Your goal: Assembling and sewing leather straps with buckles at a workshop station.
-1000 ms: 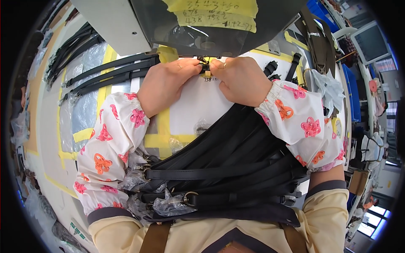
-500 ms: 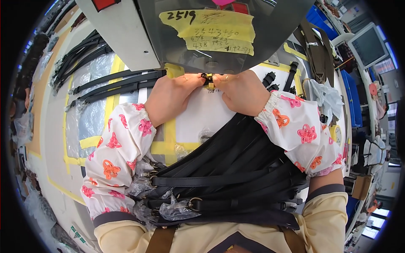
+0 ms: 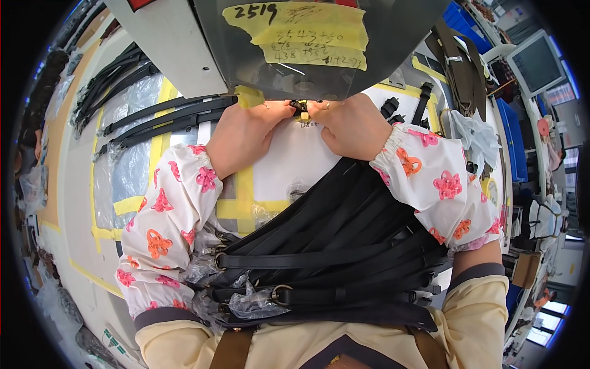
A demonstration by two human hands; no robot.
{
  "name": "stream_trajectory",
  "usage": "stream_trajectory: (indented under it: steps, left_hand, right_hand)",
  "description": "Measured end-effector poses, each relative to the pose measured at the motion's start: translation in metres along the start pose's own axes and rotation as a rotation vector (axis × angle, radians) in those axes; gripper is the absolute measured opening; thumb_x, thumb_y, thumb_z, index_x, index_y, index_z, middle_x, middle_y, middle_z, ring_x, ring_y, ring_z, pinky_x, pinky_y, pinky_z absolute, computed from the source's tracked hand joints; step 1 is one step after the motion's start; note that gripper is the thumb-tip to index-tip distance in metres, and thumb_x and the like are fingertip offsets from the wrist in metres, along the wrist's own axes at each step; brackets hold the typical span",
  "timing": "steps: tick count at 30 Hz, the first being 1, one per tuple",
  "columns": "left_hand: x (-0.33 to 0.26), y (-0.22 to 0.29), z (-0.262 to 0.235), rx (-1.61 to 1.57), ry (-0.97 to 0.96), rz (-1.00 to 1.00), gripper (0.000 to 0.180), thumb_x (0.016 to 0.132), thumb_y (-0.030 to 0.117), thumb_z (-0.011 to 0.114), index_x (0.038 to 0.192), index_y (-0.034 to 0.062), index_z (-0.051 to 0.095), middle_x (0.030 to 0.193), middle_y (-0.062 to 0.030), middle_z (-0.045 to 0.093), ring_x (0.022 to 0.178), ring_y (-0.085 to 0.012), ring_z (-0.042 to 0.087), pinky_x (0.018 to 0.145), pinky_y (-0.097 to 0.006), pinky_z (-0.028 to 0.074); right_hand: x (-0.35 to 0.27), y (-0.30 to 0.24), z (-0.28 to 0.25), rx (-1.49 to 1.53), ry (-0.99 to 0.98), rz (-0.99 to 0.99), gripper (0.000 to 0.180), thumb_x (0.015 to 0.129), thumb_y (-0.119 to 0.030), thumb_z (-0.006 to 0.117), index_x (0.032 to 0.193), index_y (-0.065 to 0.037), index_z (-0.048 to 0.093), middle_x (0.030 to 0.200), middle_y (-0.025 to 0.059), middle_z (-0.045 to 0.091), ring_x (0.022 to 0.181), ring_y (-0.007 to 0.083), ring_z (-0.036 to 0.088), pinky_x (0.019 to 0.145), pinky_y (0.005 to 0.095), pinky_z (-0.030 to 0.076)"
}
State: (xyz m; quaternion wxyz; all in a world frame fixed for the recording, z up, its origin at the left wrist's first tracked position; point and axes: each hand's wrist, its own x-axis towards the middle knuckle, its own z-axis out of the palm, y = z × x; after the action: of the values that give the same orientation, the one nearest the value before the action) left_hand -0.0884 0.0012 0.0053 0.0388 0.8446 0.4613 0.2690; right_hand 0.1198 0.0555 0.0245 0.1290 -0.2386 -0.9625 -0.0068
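Observation:
Both hands meet at the lit spot under the front edge of a grey machine head (image 3: 399, 37). My left hand (image 3: 243, 136) pinches the left side of a small black piece (image 3: 297, 106). From the other side, my right hand (image 3: 353, 129) has its thumb and forefinger closed at the same piece. Its exact kind is too small and half hidden to make out. A little brass-coloured part (image 3: 303, 115) shows just below it. Below my hands, a thick pile of black straps (image 3: 344, 209) runs from under my right wrist toward my lap.
Ring-ended straps (image 3: 344, 295) lie across my lap, some wrapped in clear plastic (image 3: 255, 304). More black straps (image 3: 172, 120) rest at the left on taped plastic sheeting. Brown straps (image 3: 461, 67), a pale plastic bag (image 3: 476, 141) and a blue bin (image 3: 511, 141) are at the right.
The view has shifted slightly, so the machine and hands sit a little higher and further left. Both hands keep their pinch at the small black piece.

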Motion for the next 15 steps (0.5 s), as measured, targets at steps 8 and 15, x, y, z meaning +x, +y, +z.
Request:
stream_trajectory:
  steps: [8, 15]
  left_hand:
    - [-0.0013, 0.0022, -0.0005, -0.001, 0.043, 0.036, 0.02, 0.079, 0.007, 0.054, 0.098, 0.0047, 0.061, 0.097, -0.0114, 0.064, 0.075, -0.028, 0.062, 0.061, -0.035, 0.05]
    - [-0.0012, 0.0041, -0.0009, -0.028, 0.039, 0.05, 0.019, 0.079, 0.006, 0.054, 0.096, 0.0032, 0.061, 0.1, -0.013, 0.063, 0.08, -0.0278, 0.062, 0.064, -0.035, 0.051]
  right_hand:
    - [0.0006, -0.0023, -0.0057, 0.038, -0.061, 0.024, 0.024, 0.063, -0.006, 0.052, 0.083, 0.001, 0.063, 0.06, 0.013, 0.057, 0.052, 0.0308, 0.056, 0.05, 0.0387, 0.046]
    - [-0.0011, -0.0031, -0.0019, 0.059, -0.041, 0.019, 0.02, 0.062, -0.006, 0.052, 0.08, 0.001, 0.059, 0.059, 0.0134, 0.055, 0.054, 0.0311, 0.056, 0.051, 0.0393, 0.045]
